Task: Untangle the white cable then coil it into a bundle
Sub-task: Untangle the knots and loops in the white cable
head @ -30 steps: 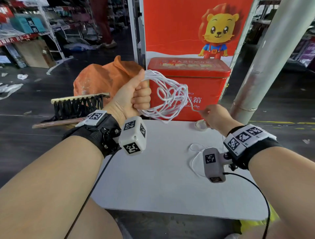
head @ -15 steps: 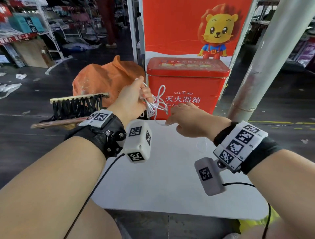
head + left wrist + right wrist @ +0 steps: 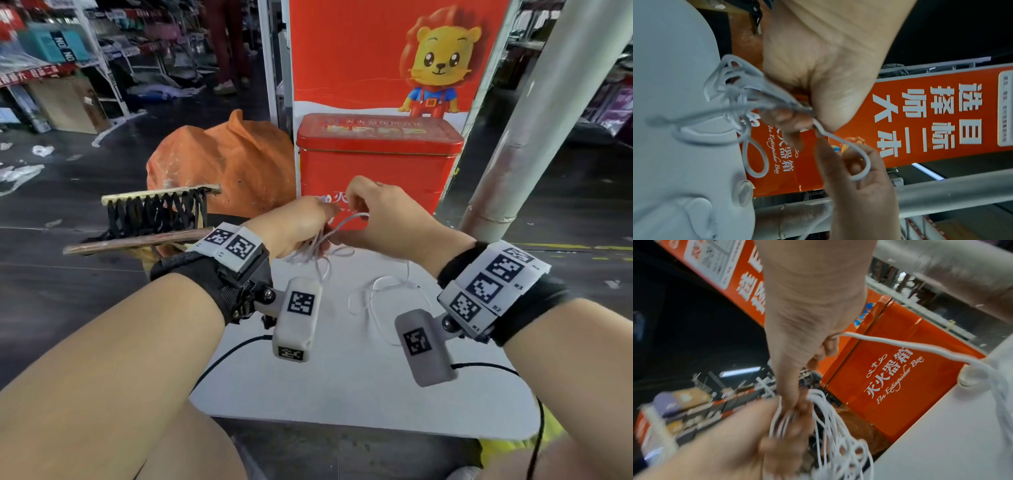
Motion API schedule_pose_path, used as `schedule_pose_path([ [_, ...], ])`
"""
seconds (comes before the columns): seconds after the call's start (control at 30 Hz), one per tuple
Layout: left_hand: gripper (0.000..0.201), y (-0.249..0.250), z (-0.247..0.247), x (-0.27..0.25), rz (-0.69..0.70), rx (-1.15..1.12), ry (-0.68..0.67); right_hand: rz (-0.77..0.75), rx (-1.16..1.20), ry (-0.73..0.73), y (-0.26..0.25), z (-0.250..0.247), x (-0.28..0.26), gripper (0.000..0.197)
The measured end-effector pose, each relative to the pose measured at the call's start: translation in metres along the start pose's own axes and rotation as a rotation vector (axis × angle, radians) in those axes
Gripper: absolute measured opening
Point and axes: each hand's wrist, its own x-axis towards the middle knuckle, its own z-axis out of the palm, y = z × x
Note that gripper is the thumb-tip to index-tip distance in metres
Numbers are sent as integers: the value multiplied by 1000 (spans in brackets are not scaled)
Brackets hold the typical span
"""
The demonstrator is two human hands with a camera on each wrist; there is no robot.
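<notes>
The white cable (image 3: 317, 245) hangs as a bunch of loops from my left hand (image 3: 317, 219), which grips it just above the white table (image 3: 342, 394). In the left wrist view the fingertips (image 3: 785, 113) clamp the gathered strands, and the loops (image 3: 735, 91) spill out to the left. My right hand (image 3: 347, 219) sits right against the left hand and pinches a single strand (image 3: 900, 345) that runs off toward the table. The strand curls round the right hand's fingers (image 3: 857, 175). A loose length of cable (image 3: 376, 291) lies on the table under the right wrist.
A red tin box (image 3: 376, 164) stands at the table's far edge behind both hands. A grey pillar (image 3: 534, 120) rises at the right, and an orange sack (image 3: 226, 164) and a black-strung wooden frame (image 3: 154, 212) are at the left.
My left hand has come down from chest height to just above the table, and the wide loops have collapsed into a hanging bunch. My right hand moved left to meet it.
</notes>
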Motion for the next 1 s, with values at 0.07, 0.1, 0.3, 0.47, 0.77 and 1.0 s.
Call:
schedule_pose_path([
  [0.07,24,-2,1,-3,17,111,4,86,140,20,8,-5,0,36],
  [0.1,23,-4,0,-2,35,145,21,120,188,48,14,-8,0,31],
  [0.3,17,-8,-13,2,82,26,76,158,312,49,24,-14,-5,15],
  [0.47,27,-7,-11,1,55,-179,74,170,86,-122,16,-15,1,20],
  [0.77,26,3,-11,-7,76,-357,103,86,404,-90,-6,-17,1,4],
  [1.0,33,5,-3,-14,-30,-245,-176,140,354,203,0,-12,10,9],
])
